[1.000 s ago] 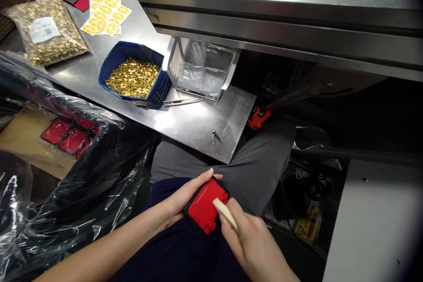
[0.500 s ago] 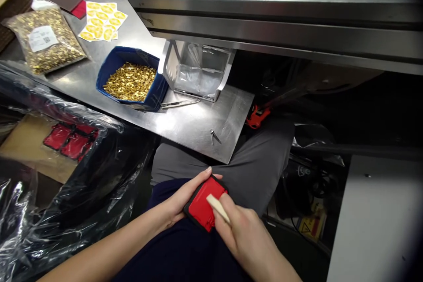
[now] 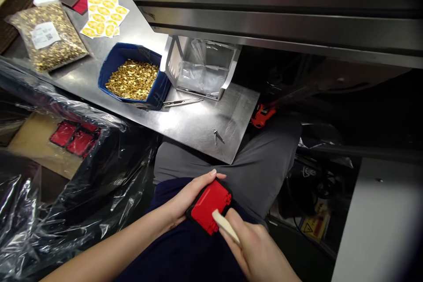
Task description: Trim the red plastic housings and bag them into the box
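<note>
My left hand (image 3: 185, 198) is closed round a small red plastic part (image 3: 208, 205), holding it over my lap with the thumb along its top edge. My right hand (image 3: 254, 249) grips a pale cream stick-like tool (image 3: 224, 225). The tool's tip rests on the lower right edge of the red part. Both hands hover above my dark blue top and grey trousers, just below the front edge of the metal work surface (image 3: 198, 130).
A blue bin of small brass pieces (image 3: 134, 77) stands on the metal surface beside a clear plastic holder (image 3: 201, 68), tweezers (image 3: 181, 102) and a small screw (image 3: 217, 135). A bag of brass pieces (image 3: 46, 37) and yellow stickers (image 3: 104, 15) lie far left. More red parts (image 3: 74, 137) sit under plastic wrap.
The stick's tip slid up across the red part's face, then back down to its lower right edge. My left hand keeps the same hold; the view shifted slightly.
</note>
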`<state>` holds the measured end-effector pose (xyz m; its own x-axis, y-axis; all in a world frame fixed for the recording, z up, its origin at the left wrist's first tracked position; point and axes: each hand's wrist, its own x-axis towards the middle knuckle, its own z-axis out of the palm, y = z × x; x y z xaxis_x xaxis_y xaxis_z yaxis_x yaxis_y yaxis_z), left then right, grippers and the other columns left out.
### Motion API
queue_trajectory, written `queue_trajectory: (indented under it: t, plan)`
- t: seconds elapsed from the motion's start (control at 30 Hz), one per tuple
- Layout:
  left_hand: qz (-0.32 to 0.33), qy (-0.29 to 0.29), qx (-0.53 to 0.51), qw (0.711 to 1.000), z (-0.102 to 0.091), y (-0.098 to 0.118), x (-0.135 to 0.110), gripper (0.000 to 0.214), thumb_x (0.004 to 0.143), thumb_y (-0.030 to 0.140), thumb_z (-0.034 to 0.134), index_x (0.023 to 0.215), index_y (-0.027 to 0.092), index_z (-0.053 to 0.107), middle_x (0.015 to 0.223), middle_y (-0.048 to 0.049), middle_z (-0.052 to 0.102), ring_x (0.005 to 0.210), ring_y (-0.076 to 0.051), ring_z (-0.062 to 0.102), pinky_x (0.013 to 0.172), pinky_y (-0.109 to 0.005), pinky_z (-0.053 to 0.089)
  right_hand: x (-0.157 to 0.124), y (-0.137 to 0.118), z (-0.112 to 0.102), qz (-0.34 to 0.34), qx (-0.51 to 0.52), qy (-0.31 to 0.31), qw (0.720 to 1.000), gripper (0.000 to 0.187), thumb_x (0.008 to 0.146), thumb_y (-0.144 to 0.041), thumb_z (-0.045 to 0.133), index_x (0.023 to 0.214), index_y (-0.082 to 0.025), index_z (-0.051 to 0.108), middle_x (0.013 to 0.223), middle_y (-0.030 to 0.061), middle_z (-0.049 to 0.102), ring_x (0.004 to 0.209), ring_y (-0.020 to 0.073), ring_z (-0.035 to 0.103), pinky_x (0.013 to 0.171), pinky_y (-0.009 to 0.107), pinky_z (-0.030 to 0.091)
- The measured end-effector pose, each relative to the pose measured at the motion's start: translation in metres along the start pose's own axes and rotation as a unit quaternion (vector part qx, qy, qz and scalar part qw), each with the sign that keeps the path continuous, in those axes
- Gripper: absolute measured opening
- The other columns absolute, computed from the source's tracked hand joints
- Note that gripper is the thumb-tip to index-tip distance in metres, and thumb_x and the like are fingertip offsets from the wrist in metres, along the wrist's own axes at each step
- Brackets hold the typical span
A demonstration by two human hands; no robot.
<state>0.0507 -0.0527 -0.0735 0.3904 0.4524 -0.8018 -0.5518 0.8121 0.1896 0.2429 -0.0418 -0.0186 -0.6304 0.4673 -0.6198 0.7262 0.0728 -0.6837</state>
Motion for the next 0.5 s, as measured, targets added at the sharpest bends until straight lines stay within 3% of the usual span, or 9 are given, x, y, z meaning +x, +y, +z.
queue_trajectory:
  t: [0.2, 0.37, 0.5]
  plan:
    - [-0.022, 0.012, -0.013, 1.0, 0.0046, 0.0025, -0.0027, 0.061, 0.091, 0.064, 0.057, 0.127, 0.016, 0.063, 0.1, -0.0094, 0.072, 0.086, -0.021, 0.066, 0.079, -0.029, 0.05, 0.0005, -0.0001, -0.0038, 0.033, 0.002, 0.046, 0.998, 0.013, 0.102, -0.026, 0.04, 0.107, -0.024, 0.052, 0.081, 0.0008, 0.069, 0.061, 0.0148, 0.062, 0.056, 0.021, 0.038]
    - [-0.017, 0.003, -0.006, 1.0, 0.0049, 0.0008, -0.0018, 0.058, 0.09, 0.061, 0.062, 0.126, 0.017, 0.064, 0.1, -0.0107, 0.072, 0.089, -0.021, 0.066, 0.081, -0.03, 0.051, -0.0002, 0.0006, -0.0048, -0.012, -0.016, -0.014, 1.0, 0.013, 0.102, -0.026, 0.039, 0.105, -0.025, 0.051, 0.083, -0.0001, 0.068, 0.064, 0.0156, 0.063, 0.059, 0.022, 0.039]
    - [-0.02, 0.024, -0.004, 0.999, 0.0032, -0.0015, -0.0002, 0.055, 0.092, 0.062, 0.058, 0.123, 0.017, 0.066, 0.093, -0.0088, 0.072, 0.079, -0.018, 0.065, 0.074, -0.027, 0.051, 0.0029, -0.001, -0.0084, 0.039, -0.026, 0.033, 0.998, 0.012, 0.103, -0.028, 0.039, 0.11, -0.026, 0.049, 0.082, -0.0006, 0.068, 0.064, 0.0166, 0.063, 0.059, 0.023, 0.038]
